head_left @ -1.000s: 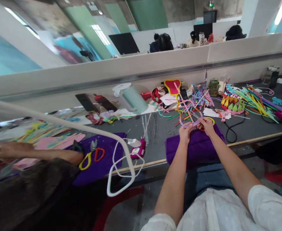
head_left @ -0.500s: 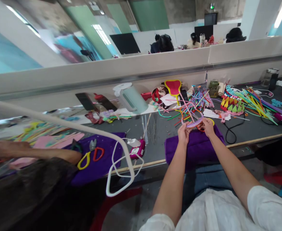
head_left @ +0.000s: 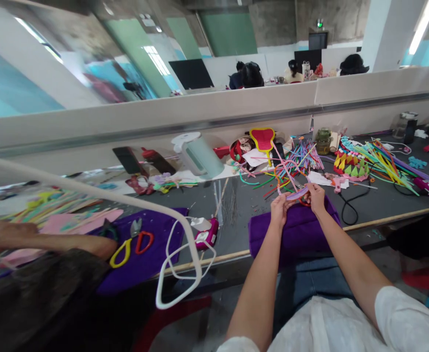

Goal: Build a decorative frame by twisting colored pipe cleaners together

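My left hand (head_left: 279, 208) pinches one end of a fuzzy lavender strip (head_left: 297, 194), which looks like pipe cleaner. At its other end the fingers of my right hand (head_left: 315, 196) are closed on it. Pink pipe cleaners (head_left: 289, 172) rise behind the strip; whether they are joined to it I cannot tell. Below both hands lies a folded purple cloth (head_left: 291, 230) at the table edge. A red scissor-like handle (head_left: 304, 201) shows partly between the hands, mostly hidden by them.
Bundles of coloured pipe cleaners (head_left: 392, 161) lie to the right, beside a glue gun (head_left: 337, 182). A kettle-like pale green jug (head_left: 202, 154) stands at the back. Left are a white lamp arm (head_left: 141, 195), scissors (head_left: 137, 239) and a co-worker's arm (head_left: 64, 239).
The view has shifted slightly. My right hand has turned a little at the strip's end, and the yellow loop beside it no longer shows. Both hands still hold the strip.
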Motion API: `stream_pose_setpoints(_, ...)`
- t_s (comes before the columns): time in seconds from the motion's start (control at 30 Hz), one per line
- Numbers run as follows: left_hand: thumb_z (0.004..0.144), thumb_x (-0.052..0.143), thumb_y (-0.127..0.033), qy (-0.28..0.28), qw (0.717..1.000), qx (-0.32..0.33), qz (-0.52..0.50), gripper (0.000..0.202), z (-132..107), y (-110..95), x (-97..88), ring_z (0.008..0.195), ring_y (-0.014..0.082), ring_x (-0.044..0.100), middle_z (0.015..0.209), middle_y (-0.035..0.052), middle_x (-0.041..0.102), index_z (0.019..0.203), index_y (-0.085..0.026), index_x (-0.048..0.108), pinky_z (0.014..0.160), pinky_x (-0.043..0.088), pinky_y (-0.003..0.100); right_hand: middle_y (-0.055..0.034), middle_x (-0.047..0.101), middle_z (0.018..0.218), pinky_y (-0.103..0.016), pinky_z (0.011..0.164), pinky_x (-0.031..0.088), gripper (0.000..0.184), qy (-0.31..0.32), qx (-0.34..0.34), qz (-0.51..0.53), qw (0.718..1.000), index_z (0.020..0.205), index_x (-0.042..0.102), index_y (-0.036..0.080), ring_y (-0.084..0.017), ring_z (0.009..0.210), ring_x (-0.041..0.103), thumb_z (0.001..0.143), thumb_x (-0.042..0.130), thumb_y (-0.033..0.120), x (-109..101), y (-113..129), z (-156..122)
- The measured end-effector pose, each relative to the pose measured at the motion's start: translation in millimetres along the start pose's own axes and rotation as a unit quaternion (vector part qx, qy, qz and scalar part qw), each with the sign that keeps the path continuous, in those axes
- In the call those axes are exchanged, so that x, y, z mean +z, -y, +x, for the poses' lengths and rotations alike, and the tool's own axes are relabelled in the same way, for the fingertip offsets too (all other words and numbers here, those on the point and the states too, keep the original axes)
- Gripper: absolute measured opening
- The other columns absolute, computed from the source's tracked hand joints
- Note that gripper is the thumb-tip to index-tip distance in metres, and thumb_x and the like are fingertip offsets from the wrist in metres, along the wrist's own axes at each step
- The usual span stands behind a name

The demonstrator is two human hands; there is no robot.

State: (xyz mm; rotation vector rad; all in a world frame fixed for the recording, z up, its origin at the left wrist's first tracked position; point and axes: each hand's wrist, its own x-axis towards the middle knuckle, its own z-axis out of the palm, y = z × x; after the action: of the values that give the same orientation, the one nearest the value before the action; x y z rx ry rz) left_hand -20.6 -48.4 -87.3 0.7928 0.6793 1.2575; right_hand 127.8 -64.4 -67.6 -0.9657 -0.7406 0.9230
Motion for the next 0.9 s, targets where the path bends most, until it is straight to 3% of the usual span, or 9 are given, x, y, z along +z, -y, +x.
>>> stream_pose_setpoints(0.23, 0.070, 0.074, -0.042, -0.004, 1.000, 0.005, -0.003, 0.042, -3, -4, 3.2, 0.083, 0.0237, 0.070, 0.096, 0.0170, 0.072, 0.096, -0.009, 0.067, 0.079, 0.053, 0.036, 0.0072, 0.048, 0.039, -0.019, 0.031, 0.022, 0.036, -0.021, -0.012, -0.036, 0.999, 0.073, 0.059, 0.019, -0.007, 0.030, 0.037, 0.072, 0.058, 0.055, -4, -2, 2)
stream_pose_setpoints(0.47, 0.069, 0.074, -0.038, -0.006, 1.000, -0.005, -0.003, 0.041, -4, -6, 4.9, 0.081, 0.0240, 0.070, 0.093, 0.0180, 0.072, 0.096, -0.008, 0.066, 0.073, 0.054, 0.033, 0.0001, 0.066, 0.057, -0.021, 0.032, 0.023, 0.038, -0.011, -0.016, -0.033, 0.999, 0.076, 0.064, 0.017, -0.007, 0.033, 0.035, 0.074, 0.058, 0.055, -7, 6, 9)
stream_pose_setpoints(0.7, 0.072, 0.072, -0.040, -0.005, 0.999, 0.001, -0.032, 0.042, -5, -9, 7.7, 0.084, 0.0259, 0.070, 0.093, 0.0168, 0.072, 0.100, -0.010, 0.064, 0.073, 0.053, 0.035, -0.0009, 0.067, 0.055, -0.023, 0.034, 0.024, 0.034, -0.014, -0.019, -0.054, 0.998, 0.067, 0.062, 0.018, -0.008, 0.033, 0.034, 0.073, 0.060, 0.052, -11, 9, 12)
stream_pose_setpoints(0.9, 0.065, 0.079, -0.032, -0.021, 0.999, 0.015, -0.036, 0.042, -5, -9, 8.0, 0.085, 0.0230, 0.070, 0.095, 0.0132, 0.072, 0.100, -0.014, 0.064, 0.079, 0.052, 0.034, -0.0017, 0.069, 0.061, -0.023, 0.036, 0.021, 0.037, 0.022, -0.021, -0.072, 0.997, 0.078, 0.066, 0.018, -0.007, 0.034, 0.032, 0.074, 0.060, 0.053, -17, 25, 16)
